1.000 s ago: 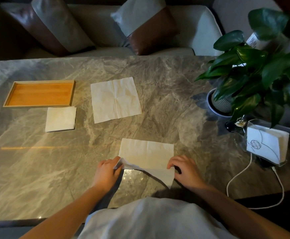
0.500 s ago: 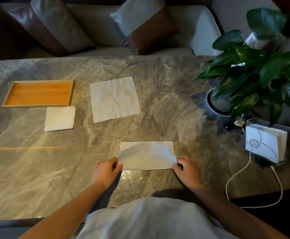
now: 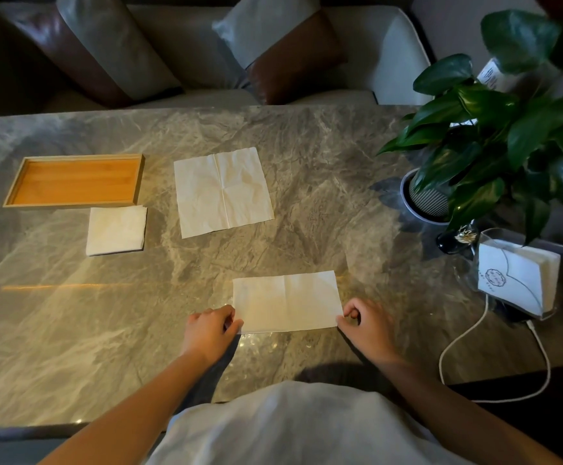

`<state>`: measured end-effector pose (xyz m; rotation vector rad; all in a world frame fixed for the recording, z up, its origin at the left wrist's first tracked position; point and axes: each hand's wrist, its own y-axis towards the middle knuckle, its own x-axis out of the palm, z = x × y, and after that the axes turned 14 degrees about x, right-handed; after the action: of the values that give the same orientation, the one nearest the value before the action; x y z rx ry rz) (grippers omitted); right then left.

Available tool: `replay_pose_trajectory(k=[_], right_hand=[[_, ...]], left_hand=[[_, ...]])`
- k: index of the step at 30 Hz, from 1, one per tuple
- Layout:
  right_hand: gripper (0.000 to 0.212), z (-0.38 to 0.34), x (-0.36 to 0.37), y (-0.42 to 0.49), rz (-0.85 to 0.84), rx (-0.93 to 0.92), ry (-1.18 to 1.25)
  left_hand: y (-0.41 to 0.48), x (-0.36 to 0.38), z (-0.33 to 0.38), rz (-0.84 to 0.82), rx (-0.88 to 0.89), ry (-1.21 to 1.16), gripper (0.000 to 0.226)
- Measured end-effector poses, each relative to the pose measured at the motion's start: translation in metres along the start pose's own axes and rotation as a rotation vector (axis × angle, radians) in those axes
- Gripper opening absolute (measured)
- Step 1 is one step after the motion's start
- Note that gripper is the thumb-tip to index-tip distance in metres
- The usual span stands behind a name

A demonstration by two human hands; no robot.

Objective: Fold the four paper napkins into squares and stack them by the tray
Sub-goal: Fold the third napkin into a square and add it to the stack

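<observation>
A napkin folded in half into a flat rectangle (image 3: 286, 302) lies near the table's front edge. My left hand (image 3: 210, 332) pinches its near left corner, and my right hand (image 3: 367, 322) pinches its near right corner. Farther back, an unfolded napkin (image 3: 223, 191) lies flat with creases showing. A small folded square stack (image 3: 116, 230) rests just in front of the wooden tray (image 3: 15, 186), touching its near right end. The tray holds nothing.
A potted plant (image 3: 494, 135) and a clear holder of napkins (image 3: 516, 280) stand at the right, with a white cable (image 3: 467, 340) trailing to the front edge. A sofa with cushions (image 3: 273, 52) lies beyond the marble table (image 3: 72, 330).
The near half of the front napkin, lifted a second ago, has been folded over and laid flat. Both hands now rest at the rectangle's near corners.
</observation>
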<state>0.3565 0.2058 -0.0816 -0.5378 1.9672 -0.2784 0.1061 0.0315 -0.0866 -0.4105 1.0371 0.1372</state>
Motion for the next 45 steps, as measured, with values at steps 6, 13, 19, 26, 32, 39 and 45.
replay_pose_trajectory(k=[6,13,19,26,32,39,45], right_hand=[[0.027,-0.006,-0.013,0.004,0.154,-0.195,-0.051],[0.06,-0.051,0.032,0.002,-0.138,-0.476,-0.435],[0.069,-0.029,0.025,0.017,-0.207,-0.428,-0.51],[0.074,-0.007,0.005,0.022,-0.188,-0.357,-0.507],[0.078,-0.019,0.008,0.011,-0.087,-0.335,-0.567],[0.045,-0.026,0.02,-0.01,-0.244,-0.466,-0.522],[0.042,-0.017,0.026,-0.015,-0.222,-0.511,-0.44]], left_hand=[[-0.009,0.0,0.002,0.113,0.073,0.238,0.046],[0.013,0.018,0.053,-0.113,0.523,0.322,0.055],[0.005,0.026,0.026,-0.329,0.457,0.346,0.062],[-0.007,0.01,-0.002,-0.251,0.392,0.342,0.058],[0.004,0.006,0.035,0.005,0.443,0.165,0.044],[0.022,0.017,0.036,-0.106,0.413,0.228,0.061],[0.017,0.014,0.028,-0.131,0.48,0.332,0.057]])
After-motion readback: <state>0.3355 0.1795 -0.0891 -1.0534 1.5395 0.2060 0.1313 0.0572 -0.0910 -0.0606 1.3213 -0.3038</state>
